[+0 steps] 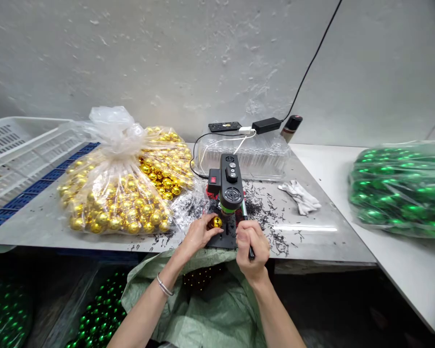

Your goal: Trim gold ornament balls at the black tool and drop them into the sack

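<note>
left hand [199, 233] pinching gold bauble [216, 222], right hand [253, 245] gripping machine lever [247, 227]

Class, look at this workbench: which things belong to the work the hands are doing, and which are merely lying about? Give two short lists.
In use:
left hand holding a gold ball
right hand gripping the lever
small black press machine
bag of gold balls

Lying about:
white cloth
power adapter
bag of green balls
white crate
</note>
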Demonstrator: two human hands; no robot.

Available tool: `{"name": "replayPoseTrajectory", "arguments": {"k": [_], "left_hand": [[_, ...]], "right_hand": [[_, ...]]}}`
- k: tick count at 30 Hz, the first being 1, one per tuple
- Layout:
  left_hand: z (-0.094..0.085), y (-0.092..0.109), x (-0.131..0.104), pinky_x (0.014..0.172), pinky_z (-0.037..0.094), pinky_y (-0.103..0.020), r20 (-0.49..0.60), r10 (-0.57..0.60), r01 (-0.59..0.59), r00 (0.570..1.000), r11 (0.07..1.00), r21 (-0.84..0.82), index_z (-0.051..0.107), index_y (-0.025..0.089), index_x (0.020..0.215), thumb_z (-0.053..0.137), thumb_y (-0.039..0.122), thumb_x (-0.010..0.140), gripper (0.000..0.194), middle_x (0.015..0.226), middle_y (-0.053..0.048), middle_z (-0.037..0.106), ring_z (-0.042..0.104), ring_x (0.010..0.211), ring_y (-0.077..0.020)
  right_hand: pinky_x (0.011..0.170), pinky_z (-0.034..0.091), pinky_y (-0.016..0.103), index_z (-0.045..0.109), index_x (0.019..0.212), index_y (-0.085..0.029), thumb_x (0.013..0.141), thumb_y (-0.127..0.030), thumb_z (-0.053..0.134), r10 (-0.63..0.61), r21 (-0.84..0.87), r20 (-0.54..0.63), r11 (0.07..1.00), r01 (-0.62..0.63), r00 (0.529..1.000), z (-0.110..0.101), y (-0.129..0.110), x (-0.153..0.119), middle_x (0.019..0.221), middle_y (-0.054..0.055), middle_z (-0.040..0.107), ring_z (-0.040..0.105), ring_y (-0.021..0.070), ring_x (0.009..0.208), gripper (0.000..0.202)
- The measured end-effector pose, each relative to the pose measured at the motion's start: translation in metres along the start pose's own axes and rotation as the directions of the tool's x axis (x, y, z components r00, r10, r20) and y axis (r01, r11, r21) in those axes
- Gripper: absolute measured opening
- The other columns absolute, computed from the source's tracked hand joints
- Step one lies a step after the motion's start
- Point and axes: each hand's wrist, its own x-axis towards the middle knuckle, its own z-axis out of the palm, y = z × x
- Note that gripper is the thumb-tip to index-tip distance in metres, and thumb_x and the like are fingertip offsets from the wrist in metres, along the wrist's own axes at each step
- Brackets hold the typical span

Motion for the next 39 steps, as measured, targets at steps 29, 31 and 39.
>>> {"name": "replayPoseTrajectory", "arguments": {"k": [29,31,39], "left_hand": [[0.037,-0.006,-0.004,0.098,0.043,-0.046,-0.183,0.093,-0.088,0.979,0.996,0.034,0.069,0.023,0.114,0.072,0.033,0.084,0.032,0.116,-0.009,0.069,0.060,0.113,-0.0289],[0.037,-0.007,-0.004,0.097,0.043,-0.045,-0.180,0.090,-0.085,0.979,0.996,0.034,0.069,0.023,0.115,0.072,0.033,0.084,0.033,0.116,-0.009,0.069,0.059,0.113,-0.0290],[0.038,-0.007,-0.004,0.096,0.042,-0.045,-0.173,0.091,-0.085,0.981,0.996,0.041,0.069,0.022,0.116,0.073,0.031,0.083,0.035,0.116,-0.010,0.069,0.059,0.113,-0.0295]], "right_hand": [[0.075,0.051,0.034,0.046,0.073,-0.020,0.095,-0.012,0.038,-0.079,-0.059,0.015,0.995,0.080,0.997,0.006,0.017,-0.025,0.071,0.001,0.053,0.054,0.0127,0.066,0.025],[0.078,0.051,0.034,0.046,0.072,-0.021,0.096,-0.014,0.037,-0.097,-0.071,0.013,0.993,0.097,0.995,0.008,0.023,-0.031,0.071,0.001,0.053,0.054,0.0124,0.066,0.026],[0.088,0.051,0.039,0.044,0.071,-0.021,0.100,-0.022,0.033,-0.069,-0.019,-0.081,0.998,0.068,0.994,0.018,0.036,-0.050,0.074,-0.001,0.050,0.056,0.0109,0.065,0.031]]}}
